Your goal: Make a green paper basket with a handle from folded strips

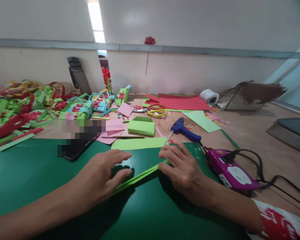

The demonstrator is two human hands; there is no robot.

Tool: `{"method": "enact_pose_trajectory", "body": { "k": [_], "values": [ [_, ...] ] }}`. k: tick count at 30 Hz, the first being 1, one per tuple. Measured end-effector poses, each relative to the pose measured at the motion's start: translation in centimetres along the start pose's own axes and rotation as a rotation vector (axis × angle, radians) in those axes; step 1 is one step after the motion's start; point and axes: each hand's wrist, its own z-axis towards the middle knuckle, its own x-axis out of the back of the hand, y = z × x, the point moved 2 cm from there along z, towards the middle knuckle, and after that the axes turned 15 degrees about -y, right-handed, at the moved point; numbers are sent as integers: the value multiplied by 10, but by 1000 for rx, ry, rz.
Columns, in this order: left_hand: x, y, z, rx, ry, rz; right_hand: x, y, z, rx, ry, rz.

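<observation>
A narrow folded strip of light green paper [141, 176] slants across the green board [72, 216]. At its upper right end, my right hand [183, 171] pinches it between thumb and fingers. My left hand [100, 178] is over the lower left end, thumb and fingers apart, and hides that end of the strip; whether it touches the paper I cannot tell. Just beyond the hands lies a flat light green paper piece [137, 143], with a folded green paper box [141, 127] behind it. A blue glue gun [186, 129] rests beyond my right hand.
A purple power strip [230, 170] with black cables is at the right. On the left are a black phone [83, 143] and a heap of paper bags and strips [22, 106]. Yellow-handled scissors [157, 112], red paper sheets [182, 101] and a grey bottle [79, 76] stand or lie farther back.
</observation>
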Motion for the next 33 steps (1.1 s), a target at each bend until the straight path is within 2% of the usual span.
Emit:
{"method": "enact_pose_trajectory", "body": {
  "k": [3,6,15,16,18,21,22,24,27,33],
  "values": [
    [-1,14,25,-25,-174,-22,-2,4,1,27,25,-26],
    [-9,20,36,-81,-238,17,-2,6,1,32,24,-49],
    [-32,10,39,-151,-176,130,-6,5,1,22,-35,-60],
    [-35,10,39,-139,-165,165,-3,9,3,-19,-59,-66],
    [-40,10,39,-119,-149,236,8,23,6,-194,-159,-119],
    [-44,12,36,-122,-126,305,26,55,11,-656,-506,-303],
    [-44,12,35,-131,-120,318,31,65,12,-729,-558,-315],
    [-44,11,32,-137,-109,341,34,84,14,-805,-631,-296],
    [-44,10,28,-127,-105,374,24,102,14,-835,-723,-209],
    [-43,10,25,-110,-111,388,2,117,13,-865,-677,-107]
  ]
}}
